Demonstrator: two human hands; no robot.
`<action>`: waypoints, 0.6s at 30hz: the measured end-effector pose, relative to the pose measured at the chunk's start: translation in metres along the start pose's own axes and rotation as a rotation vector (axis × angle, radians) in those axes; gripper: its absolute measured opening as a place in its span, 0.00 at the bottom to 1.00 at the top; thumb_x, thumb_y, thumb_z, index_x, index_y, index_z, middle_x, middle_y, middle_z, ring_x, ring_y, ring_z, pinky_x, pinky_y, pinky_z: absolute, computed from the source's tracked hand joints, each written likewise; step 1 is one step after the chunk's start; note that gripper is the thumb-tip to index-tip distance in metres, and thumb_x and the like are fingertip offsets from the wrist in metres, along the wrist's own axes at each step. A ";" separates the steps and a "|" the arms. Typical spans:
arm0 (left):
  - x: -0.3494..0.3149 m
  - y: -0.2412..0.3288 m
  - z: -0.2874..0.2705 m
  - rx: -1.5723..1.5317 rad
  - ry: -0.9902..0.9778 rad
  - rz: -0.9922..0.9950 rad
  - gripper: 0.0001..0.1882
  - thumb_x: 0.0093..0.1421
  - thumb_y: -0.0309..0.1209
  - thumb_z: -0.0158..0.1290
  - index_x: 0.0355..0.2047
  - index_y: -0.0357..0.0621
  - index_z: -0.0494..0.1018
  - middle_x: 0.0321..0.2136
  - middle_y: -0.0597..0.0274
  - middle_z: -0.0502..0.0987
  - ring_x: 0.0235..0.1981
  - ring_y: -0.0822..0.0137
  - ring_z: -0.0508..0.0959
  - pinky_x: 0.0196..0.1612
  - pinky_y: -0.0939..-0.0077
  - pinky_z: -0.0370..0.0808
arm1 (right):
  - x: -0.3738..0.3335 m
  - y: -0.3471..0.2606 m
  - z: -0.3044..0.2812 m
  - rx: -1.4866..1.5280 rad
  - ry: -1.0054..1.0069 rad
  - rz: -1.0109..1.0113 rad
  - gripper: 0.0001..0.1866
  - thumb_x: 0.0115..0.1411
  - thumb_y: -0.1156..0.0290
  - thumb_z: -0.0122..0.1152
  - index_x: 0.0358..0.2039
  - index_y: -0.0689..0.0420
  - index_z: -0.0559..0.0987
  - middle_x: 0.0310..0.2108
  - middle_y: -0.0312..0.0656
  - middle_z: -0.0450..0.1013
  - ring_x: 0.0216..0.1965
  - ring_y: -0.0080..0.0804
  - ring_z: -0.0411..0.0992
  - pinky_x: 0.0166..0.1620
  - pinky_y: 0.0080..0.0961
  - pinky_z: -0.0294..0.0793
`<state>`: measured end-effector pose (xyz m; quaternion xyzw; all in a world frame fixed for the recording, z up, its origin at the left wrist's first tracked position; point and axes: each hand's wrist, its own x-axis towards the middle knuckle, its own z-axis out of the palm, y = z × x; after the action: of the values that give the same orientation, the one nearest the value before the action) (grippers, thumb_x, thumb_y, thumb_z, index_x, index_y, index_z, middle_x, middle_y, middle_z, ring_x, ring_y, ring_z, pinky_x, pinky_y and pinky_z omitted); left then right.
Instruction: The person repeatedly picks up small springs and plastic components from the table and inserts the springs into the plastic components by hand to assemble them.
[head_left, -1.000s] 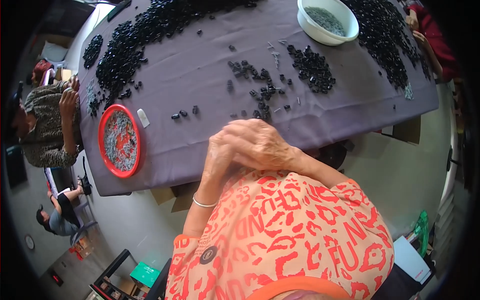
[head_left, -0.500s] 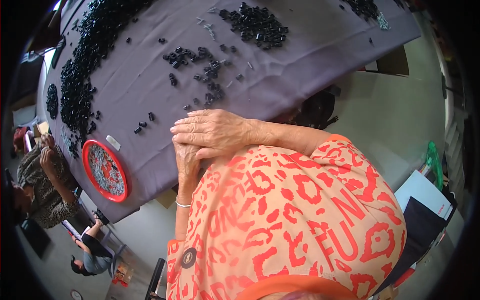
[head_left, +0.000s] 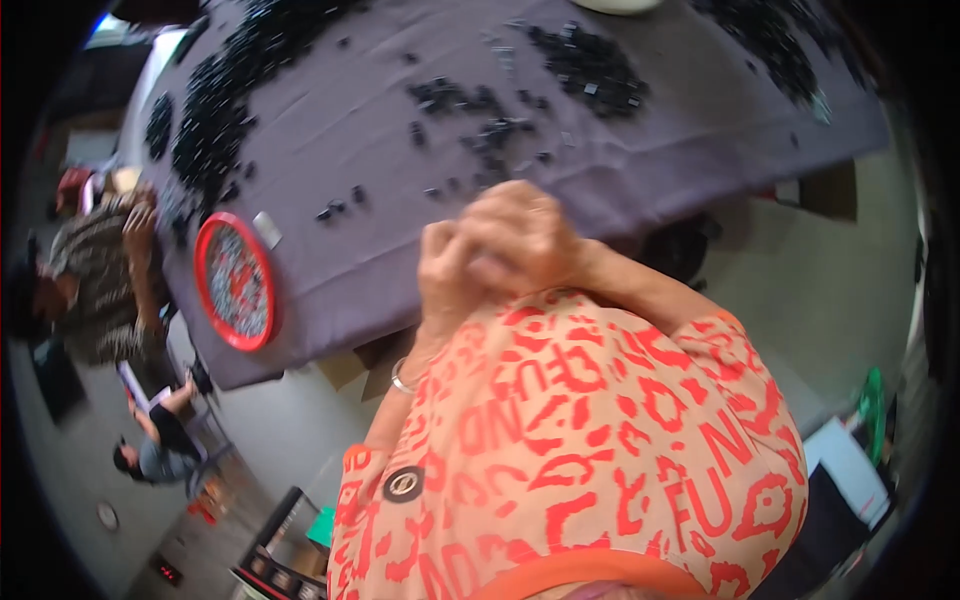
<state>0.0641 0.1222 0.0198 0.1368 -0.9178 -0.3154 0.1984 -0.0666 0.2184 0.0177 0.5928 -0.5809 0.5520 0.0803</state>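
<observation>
Clasping together above the near edge of the tabletop [head_left: 330,270], the left hand [head_left: 445,275] and right hand [head_left: 520,235] press knuckle to knuckle with fingers curled shut; whether anything small sits between them cannot be told, since the closed fingers hide the palms. A thin bracelet [head_left: 400,378] circles the left wrist, and both forearms emerge from a peach shirt with red lettering [head_left: 590,440]. Just beyond the hands on the purple-grey cloth lies a loose scatter of small black pieces [head_left: 480,130]. Farther from the hands a denser cluster of black pieces [head_left: 590,65] sits toward the far edge, and a long heap of black pieces [head_left: 230,90] runs along the far left of the cloth. Left of the hands, near the cloth's edge, stands a round red tray [head_left: 203,275] filled with small grey bits, with a small pale rectangular piece [head_left: 267,230] just beside it. Beyond the tray, off the tabletop's left side, another person in a patterned shirt [head_left: 95,270] sits with a raised hand. As judged from this layout, sorting appears partial: some material is gathered in the tray, while most black pieces remain spread over the cloth.
</observation>
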 end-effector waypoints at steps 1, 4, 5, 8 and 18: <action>-0.002 0.001 0.003 -0.017 0.047 -0.032 0.08 0.50 0.23 0.58 0.32 0.41 0.75 0.30 0.55 0.72 0.32 0.55 0.75 0.33 0.68 0.74 | -0.005 0.007 -0.008 -0.006 -0.044 0.037 0.16 0.42 0.75 0.63 0.35 0.61 0.76 0.31 0.45 0.74 0.32 0.43 0.73 0.35 0.36 0.74; -0.014 -0.002 0.012 -0.053 0.165 -0.091 0.10 0.47 0.21 0.60 0.32 0.42 0.75 0.31 0.58 0.73 0.28 0.63 0.75 0.28 0.73 0.73 | -0.008 0.016 -0.032 -0.172 -0.058 0.115 0.14 0.45 0.82 0.63 0.35 0.61 0.76 0.31 0.45 0.73 0.30 0.41 0.73 0.33 0.34 0.74; -0.019 -0.003 0.014 -0.091 0.210 -0.104 0.11 0.47 0.19 0.62 0.32 0.42 0.76 0.32 0.60 0.74 0.26 0.69 0.76 0.24 0.77 0.72 | -0.007 0.018 -0.037 -0.225 -0.062 0.150 0.13 0.47 0.83 0.63 0.35 0.61 0.76 0.31 0.44 0.73 0.31 0.41 0.72 0.34 0.33 0.73; -0.020 0.008 0.008 -0.182 0.294 -0.215 0.11 0.48 0.18 0.61 0.32 0.42 0.75 0.33 0.60 0.75 0.24 0.71 0.76 0.24 0.79 0.73 | -0.011 0.029 -0.046 -0.320 -0.070 0.216 0.13 0.47 0.84 0.63 0.35 0.61 0.76 0.31 0.44 0.73 0.31 0.41 0.71 0.35 0.33 0.72; -0.019 -0.073 -0.107 0.282 0.621 -0.219 0.12 0.50 0.15 0.56 0.35 0.38 0.75 0.37 0.56 0.74 0.34 0.65 0.76 0.32 0.76 0.76 | 0.003 0.030 -0.048 -0.336 -0.159 0.303 0.10 0.49 0.83 0.62 0.34 0.60 0.77 0.32 0.42 0.71 0.34 0.40 0.70 0.37 0.31 0.71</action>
<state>0.1382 0.0176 0.0452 0.3496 -0.8282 -0.1484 0.4120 -0.1173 0.2423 0.0218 0.5188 -0.7514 0.4048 0.0483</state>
